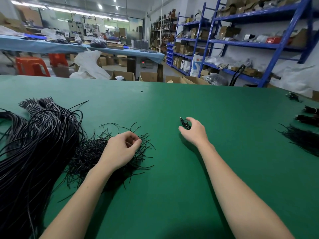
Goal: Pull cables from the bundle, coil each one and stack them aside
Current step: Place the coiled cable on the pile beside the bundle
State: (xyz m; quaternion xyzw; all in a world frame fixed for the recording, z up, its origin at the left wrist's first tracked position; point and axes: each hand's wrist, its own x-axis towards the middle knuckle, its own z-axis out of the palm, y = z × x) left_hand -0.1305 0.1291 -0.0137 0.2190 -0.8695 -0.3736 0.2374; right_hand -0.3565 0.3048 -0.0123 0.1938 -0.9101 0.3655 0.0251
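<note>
1. Two bare hands work over a green desk (172,104) in a stockroom; the left hand (120,149) sits on a tangle of short loose cable ends (96,152), the right hand (195,130) out at mid-desk, well apart from it.

2. Left grip: thumb and curled fingers close together above the loose ends, apparently pinching one thin strand, though the strand itself is too fine to confirm. The hand sits at the tangle's free tips, likely because a single cable draws out most easily from there.

3. Right grip: fingers curl around a small coiled cable (185,125), its plug tip poking up past the fingers. It is held at the open middle of the desk, seemingly to be set down away from the uncoiled stock so the two do not mix.

4. The main bundle (39,135) lies at the desk's left side: long black cords, glossy and grey-streaked under the lights, tied near the far end and fanning toward the person.

5. More dark cable lots (309,118) rest at the far right edge, near another spread of fine black strands (303,140); whether these are finished coils cannot be told.

6. Blue shelving (259,40) with cartons lines the wall beyond.
</note>
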